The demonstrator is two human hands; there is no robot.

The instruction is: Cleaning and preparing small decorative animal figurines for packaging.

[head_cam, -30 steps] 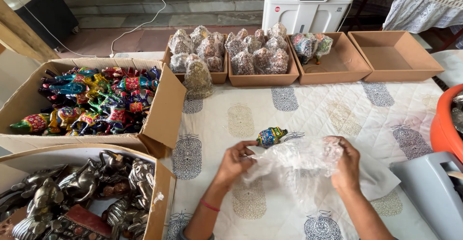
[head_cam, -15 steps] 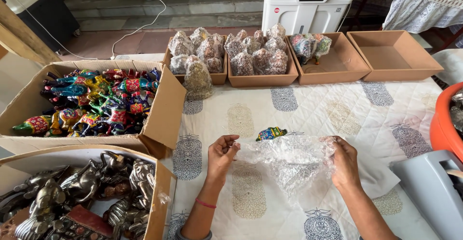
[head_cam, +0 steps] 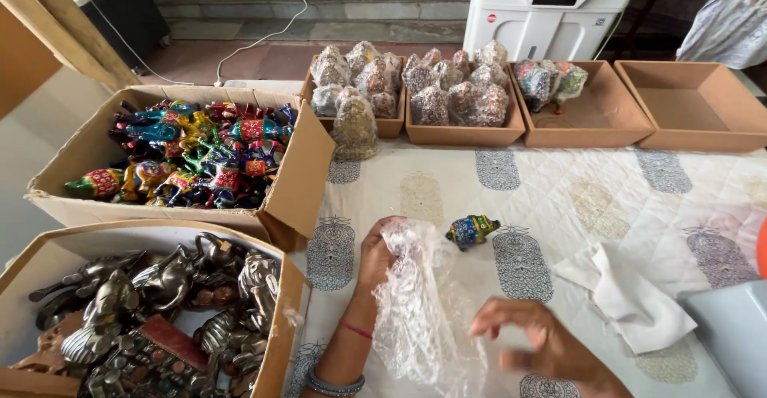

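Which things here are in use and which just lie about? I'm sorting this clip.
In hand:
left hand gripping the clear bubble wrap sheet
right hand, open beside it
small colourful painted animal figurine close by

Lying about:
cardboard box of painted figurines
box of metal figurines
white cloth
empty brown tray

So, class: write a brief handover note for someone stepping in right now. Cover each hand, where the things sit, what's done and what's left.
Left hand: grips the top of the bubble wrap sheet.
Right hand: open and empty, hovering beside the wrap.
The painted elephant figurine sits unwrapped on the cloth-covered table.
Done: wrapped bundles fill trays at the far edge.
Left: this figurine, plus the carton of painted figurines.
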